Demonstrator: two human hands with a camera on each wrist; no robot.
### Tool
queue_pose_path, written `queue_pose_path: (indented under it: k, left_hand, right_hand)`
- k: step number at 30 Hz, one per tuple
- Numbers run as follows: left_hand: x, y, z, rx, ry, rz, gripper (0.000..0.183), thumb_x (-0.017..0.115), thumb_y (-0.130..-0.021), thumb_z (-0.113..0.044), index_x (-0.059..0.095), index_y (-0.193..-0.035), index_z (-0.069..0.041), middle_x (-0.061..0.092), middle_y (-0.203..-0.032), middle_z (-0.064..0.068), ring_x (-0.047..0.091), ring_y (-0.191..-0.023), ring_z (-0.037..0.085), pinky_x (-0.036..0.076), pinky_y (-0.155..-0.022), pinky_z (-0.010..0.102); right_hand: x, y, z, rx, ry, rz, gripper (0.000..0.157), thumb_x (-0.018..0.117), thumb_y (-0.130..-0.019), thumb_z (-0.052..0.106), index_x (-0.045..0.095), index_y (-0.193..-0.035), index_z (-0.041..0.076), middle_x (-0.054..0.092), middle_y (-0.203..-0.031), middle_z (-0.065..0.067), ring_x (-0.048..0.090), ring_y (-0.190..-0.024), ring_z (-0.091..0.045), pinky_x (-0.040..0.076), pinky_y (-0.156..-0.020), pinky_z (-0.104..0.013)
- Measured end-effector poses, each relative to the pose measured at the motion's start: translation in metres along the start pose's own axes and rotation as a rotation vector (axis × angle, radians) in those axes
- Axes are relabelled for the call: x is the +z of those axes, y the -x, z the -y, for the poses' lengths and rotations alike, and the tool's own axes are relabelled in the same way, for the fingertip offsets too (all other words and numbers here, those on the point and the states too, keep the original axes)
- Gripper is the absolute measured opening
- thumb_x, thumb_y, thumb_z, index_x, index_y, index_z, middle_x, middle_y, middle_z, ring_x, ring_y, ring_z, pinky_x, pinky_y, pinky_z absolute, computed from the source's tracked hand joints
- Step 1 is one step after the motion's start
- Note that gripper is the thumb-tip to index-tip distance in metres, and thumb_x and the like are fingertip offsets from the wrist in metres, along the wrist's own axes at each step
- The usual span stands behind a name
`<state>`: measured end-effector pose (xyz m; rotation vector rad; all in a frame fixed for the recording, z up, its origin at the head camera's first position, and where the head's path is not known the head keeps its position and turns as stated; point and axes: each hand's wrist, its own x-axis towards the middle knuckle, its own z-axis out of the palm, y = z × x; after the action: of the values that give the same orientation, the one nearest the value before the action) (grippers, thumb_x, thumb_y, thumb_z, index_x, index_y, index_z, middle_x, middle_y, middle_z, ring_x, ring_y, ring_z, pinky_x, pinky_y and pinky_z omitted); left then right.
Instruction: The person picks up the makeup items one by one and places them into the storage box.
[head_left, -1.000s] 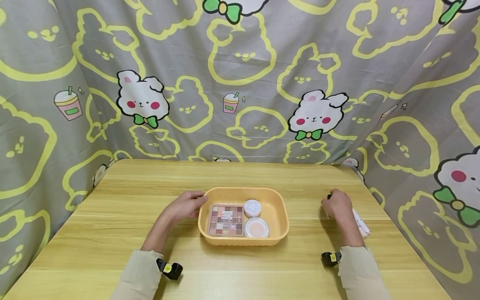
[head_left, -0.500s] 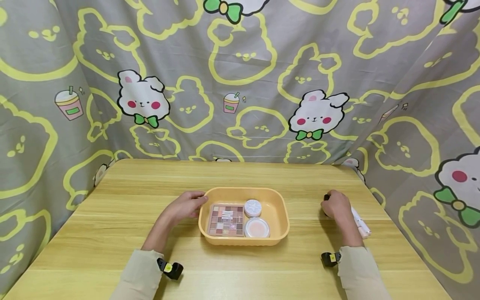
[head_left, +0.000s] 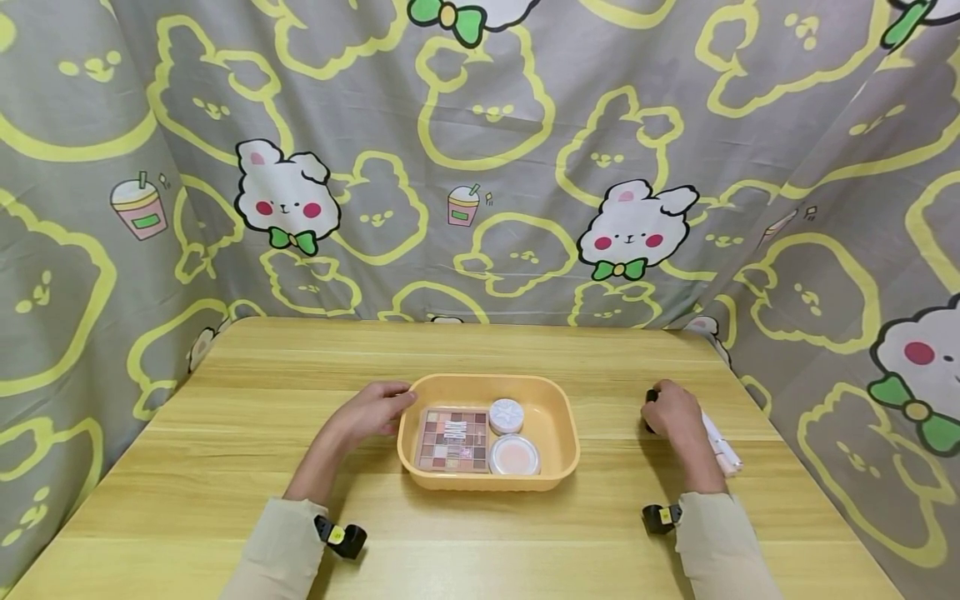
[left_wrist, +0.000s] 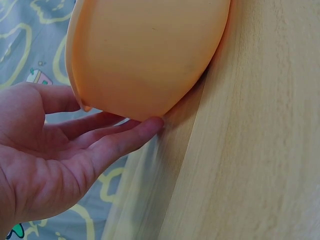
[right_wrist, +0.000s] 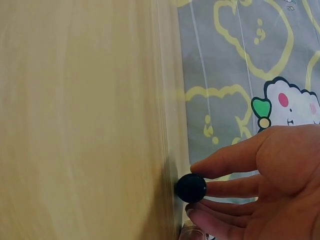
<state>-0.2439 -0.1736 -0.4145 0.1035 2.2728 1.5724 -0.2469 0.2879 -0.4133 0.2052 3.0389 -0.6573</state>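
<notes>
My left hand [head_left: 372,410] holds the left end of a yellow plastic basket [head_left: 567,433], fingers against its outer wall and thumb at the rim in the left wrist view. Inside lie an eyeshadow palette [head_left: 452,442], a round compact with a clear lid [head_left: 514,456] and a small white round case [head_left: 506,414] with a star on top. At the right, my right hand [head_left: 675,412] pinches a black, round-ended thing [right_wrist: 191,188] between thumb and fingers, low over the table. The rest of it is hidden, so I cannot tell its kind.
Slim white and pink tubes [head_left: 722,442] lie on the wooden table [head_left: 480,542] just right of my right hand. A patterned curtain [head_left: 525,250] hangs around the table's back and sides.
My right hand has shifted slightly left, its fingers now around the black thing, more of which shows. The left hand and the basket stay put.
</notes>
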Motion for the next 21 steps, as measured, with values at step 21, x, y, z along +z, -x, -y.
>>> queue_pose_path:
  k: [21]
  left_hand:
    - [0.0001, 0.0019, -0.0014, -0.003, 0.003, 0.002, 0.044, 0.047, -0.100, -0.030, 0.050, -0.134, -0.002, 0.057, -0.128, 0.016, 0.054, -0.120, 0.030, 0.051, -0.091, 0.044]
  right_hand:
    - [-0.0019, 0.0007, 0.0019, 0.026, -0.013, 0.061, 0.058, 0.054, -0.079, 0.009, 0.042, -0.131, -0.013, 0.048, -0.123, -0.038, 0.050, -0.098, -0.045, 0.046, -0.078, -0.048]
